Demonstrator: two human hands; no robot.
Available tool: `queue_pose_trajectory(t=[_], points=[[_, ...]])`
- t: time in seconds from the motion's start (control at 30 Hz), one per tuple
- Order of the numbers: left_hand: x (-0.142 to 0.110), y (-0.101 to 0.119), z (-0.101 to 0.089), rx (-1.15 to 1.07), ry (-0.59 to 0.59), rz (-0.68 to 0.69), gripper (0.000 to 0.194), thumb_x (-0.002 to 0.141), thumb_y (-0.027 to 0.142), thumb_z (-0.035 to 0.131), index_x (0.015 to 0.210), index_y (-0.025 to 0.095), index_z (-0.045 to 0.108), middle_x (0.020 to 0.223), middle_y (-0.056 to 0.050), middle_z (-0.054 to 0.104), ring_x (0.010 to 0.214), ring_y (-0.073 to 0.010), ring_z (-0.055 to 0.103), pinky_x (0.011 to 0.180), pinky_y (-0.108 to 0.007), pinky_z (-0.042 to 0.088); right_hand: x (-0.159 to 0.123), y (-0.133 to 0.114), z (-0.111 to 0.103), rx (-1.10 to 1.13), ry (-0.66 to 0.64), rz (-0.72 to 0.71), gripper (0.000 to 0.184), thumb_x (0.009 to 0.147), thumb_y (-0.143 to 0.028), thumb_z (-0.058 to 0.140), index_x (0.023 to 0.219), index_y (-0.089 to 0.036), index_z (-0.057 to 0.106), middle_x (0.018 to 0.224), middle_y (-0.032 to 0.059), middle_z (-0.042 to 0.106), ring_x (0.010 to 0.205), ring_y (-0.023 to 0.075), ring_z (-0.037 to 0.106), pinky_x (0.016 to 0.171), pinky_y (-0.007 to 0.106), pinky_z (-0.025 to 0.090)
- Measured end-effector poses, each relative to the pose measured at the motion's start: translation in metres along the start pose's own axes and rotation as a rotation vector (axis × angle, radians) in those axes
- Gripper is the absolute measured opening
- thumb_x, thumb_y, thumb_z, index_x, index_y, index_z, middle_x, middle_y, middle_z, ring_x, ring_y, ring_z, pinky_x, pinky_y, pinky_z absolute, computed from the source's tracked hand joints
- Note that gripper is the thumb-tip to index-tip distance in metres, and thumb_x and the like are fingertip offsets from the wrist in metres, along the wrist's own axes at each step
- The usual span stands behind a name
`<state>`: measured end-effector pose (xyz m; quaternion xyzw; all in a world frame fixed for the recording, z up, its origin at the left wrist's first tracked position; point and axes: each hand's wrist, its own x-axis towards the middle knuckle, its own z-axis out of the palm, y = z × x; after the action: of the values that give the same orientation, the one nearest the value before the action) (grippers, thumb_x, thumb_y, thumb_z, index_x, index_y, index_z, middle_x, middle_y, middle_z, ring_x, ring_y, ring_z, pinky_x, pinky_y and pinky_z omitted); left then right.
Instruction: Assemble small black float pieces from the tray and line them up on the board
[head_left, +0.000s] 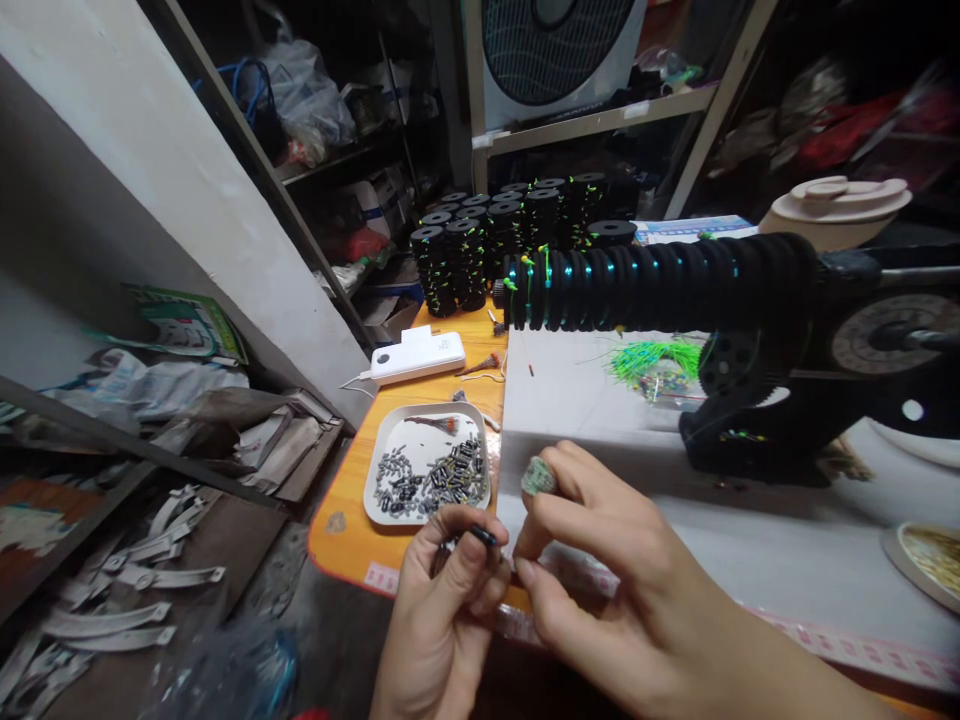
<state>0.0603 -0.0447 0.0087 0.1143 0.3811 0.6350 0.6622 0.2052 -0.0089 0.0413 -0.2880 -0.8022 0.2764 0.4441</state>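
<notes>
L hand [448, 600] holding small black piece [484, 536] in tight grip, lower ctr of frame, just below white tray [391, 432]; R hand [619, 560] hovering just right, grip nearly pinched, can't tell if holding anything

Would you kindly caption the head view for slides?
Left hand pinches a black piece beside the right hand, near a tray.

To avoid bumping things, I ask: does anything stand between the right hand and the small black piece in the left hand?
No separate object visibly does; only fingers of the left hand partly surround the small black piece, close beside the right hand.
</notes>
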Motion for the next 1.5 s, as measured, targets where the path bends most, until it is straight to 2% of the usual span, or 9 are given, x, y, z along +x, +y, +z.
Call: queue_pose_trajectory(t=[0.23,0.6,0.83,0.93,1.03,1.13,1.27,1.37,1.5], points=[[0.001,0.002,0.0,0.006,-0.014,0.005,0.023,0.062,0.021,0.093,0.075,0.014,0.074,0.07,0.0,0.066,0.049,0.0002,0.044,0.047,-0.01,0.039,0.002,0.0,-0.001,0.008,0.004,0.006,0.017,0.085,-0.005,0.052,0.071,-0.016,0.053,0.081,0.0005,0.05,0.078,0.013,0.048,0.066,0.024,0.04],[-0.001,-0.001,0.001,0.018,0.019,0.012,0.025,0.058,0.023,0.094,0.074,0.017,0.077,0.072,-0.001,0.069,0.057,-0.004,0.057,0.053,-0.009,0.045,0.0,0.0,-0.001,-0.008,-0.02,0.013,0.017,0.085,-0.005,0.052,0.072,-0.017,0.052,0.08,0.0004,0.05,0.078,0.0131,0.048,0.066,0.024,0.04],[0.004,-0.004,-0.008,0.27,0.007,0.392,0.014,0.066,0.026,0.09,0.072,0.021,0.079,0.089,-0.001,0.069,0.083,-0.0116,0.067,0.074,-0.015,0.054,-0.001,0.012,-0.003,-0.065,-0.001,-0.022,0.016,0.09,-0.006,0.06,0.092,-0.017,0.072,0.074,0.0006,0.047,0.074,0.0144,0.048,0.061,0.023,0.038],[0.011,-0.005,-0.016,0.372,-0.076,0.511,0.008,0.072,0.022,0.086,0.076,0.026,0.08,0.086,0.0,0.068,0.08,-0.0106,0.068,0.073,-0.015,0.055,-0.002,0.016,-0.003,-0.06,0.002,-0.057,0.023,0.091,-0.005,0.061,0.103,-0.018,0.074,0.073,0.0001,0.046,0.071,0.0139,0.046,0.058,0.021,0.037],[0.013,-0.006,-0.02,0.421,-0.164,0.583,0.012,0.077,0.016,0.081,0.081,0.028,0.08,0.085,0.0,0.067,0.077,-0.0108,0.067,0.07,-0.017,0.055,-0.002,0.016,-0.004,-0.057,0.01,-0.063,0.019,0.091,-0.005,0.061,0.099,-0.016,0.074,0.072,0.0006,0.048,0.071,0.014,0.046,0.058,0.021,0.037],[0.009,-0.004,-0.016,0.419,-0.197,0.586,0.011,0.078,0.015,0.079,0.078,0.026,0.078,0.083,0.0,0.065,0.077,-0.0111,0.065,0.071,-0.017,0.053,0.0,0.015,-0.004,-0.072,0.002,-0.055,0.015,0.091,-0.006,0.059,0.092,-0.014,0.072,0.075,0.0024,0.05,0.073,0.0151,0.049,0.06,0.023,0.039],[0.002,-0.001,-0.006,0.288,-0.135,0.497,0.013,0.078,0.024,0.081,0.07,0.02,0.072,0.085,0.0,0.063,0.066,-0.007,0.056,0.062,-0.014,0.048,0.001,0.016,-0.002,-0.128,-0.036,-0.094,0.016,0.093,-0.007,0.053,0.092,-0.012,0.068,0.081,0.0059,0.053,0.075,0.0172,0.05,0.061,0.026,0.041],[0.001,0.002,-0.005,0.183,-0.225,0.45,0.012,0.086,0.025,0.074,0.076,0.021,0.068,0.081,0.001,0.065,0.051,-0.0025,0.046,0.054,-0.012,0.044,0.001,0.018,0.001,-0.175,-0.037,-0.131,0.018,0.095,-0.009,0.05,0.092,-0.012,0.067,0.079,0.0059,0.052,0.073,0.0181,0.049,0.059,0.026,0.041],[0.005,0.006,-0.013,0.278,-0.182,0.562,0.007,0.085,0.027,0.074,0.092,0.025,0.074,0.098,-0.002,0.064,0.053,-0.002,0.048,0.054,-0.014,0.046,0.0,0.017,0.001,-0.14,-0.011,-0.101,0.016,0.094,-0.006,0.05,0.093,-0.012,0.065,0.079,0.0042,0.05,0.075,0.0167,0.05,0.06,0.024,0.042]])
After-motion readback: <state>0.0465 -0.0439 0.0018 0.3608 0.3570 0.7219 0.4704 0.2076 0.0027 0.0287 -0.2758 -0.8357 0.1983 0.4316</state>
